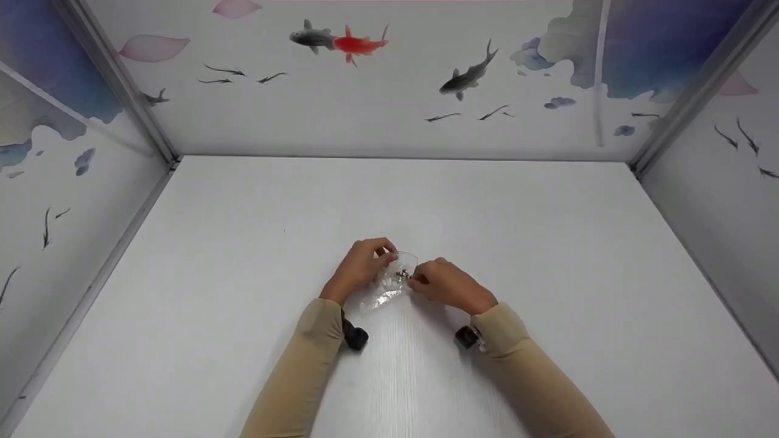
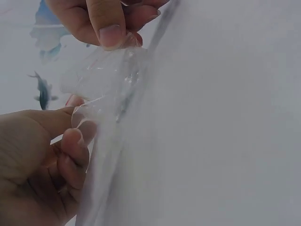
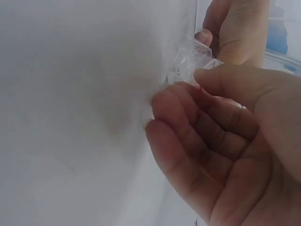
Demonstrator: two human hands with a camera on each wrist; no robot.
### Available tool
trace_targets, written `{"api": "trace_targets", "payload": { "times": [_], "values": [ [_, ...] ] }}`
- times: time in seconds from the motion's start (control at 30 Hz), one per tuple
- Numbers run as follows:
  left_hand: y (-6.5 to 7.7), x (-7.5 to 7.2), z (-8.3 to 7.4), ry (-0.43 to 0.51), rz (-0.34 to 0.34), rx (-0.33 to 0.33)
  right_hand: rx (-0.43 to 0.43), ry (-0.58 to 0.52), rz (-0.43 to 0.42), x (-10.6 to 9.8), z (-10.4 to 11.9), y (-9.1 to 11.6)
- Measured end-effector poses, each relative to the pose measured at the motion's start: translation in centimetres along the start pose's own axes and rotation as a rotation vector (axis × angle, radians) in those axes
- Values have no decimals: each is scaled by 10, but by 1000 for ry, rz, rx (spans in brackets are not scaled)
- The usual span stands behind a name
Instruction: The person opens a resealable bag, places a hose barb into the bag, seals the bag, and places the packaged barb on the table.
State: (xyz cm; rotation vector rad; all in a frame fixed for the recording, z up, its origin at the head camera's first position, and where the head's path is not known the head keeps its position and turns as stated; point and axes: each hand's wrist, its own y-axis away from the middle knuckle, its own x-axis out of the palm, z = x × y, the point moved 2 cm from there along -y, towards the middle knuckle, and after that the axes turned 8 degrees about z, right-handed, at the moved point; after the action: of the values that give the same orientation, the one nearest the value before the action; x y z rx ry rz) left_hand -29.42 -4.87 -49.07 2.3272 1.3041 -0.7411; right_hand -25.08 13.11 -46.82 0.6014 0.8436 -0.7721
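A clear plastic bag (image 1: 384, 292) lies between the two hands over the white table, with several small shiny metal pieces (image 1: 403, 275) showing in its upper part. My left hand (image 1: 367, 263) pinches the bag's upper left edge between thumb and fingers. From the other side, my right hand (image 1: 447, 283) grips the bag close beside the metal pieces. In the left wrist view the crinkled plastic (image 2: 110, 80) stretches from one hand to the other. The right wrist view shows the right thumb and curled fingers (image 3: 171, 106) at the bag, which they partly hide.
A white table (image 1: 243, 201) spreads around the hands. Panels with painted fish (image 1: 465, 79) enclose its back and both sides, joined by grey metal posts (image 1: 122, 79) at the corners. Black wrist cameras (image 1: 355, 336) sit below both hands.
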Motion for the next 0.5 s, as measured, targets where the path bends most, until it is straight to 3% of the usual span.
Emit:
{"api": "trace_targets", "payload": {
  "times": [0.23,0.5],
  "values": [
    [5,-4,-4,8,-64,0,12,-8,-106,-16,-11,6],
    [14,-11,-13,12,-152,88,-64,-31,-299,-36,-18,16]
  ]
}}
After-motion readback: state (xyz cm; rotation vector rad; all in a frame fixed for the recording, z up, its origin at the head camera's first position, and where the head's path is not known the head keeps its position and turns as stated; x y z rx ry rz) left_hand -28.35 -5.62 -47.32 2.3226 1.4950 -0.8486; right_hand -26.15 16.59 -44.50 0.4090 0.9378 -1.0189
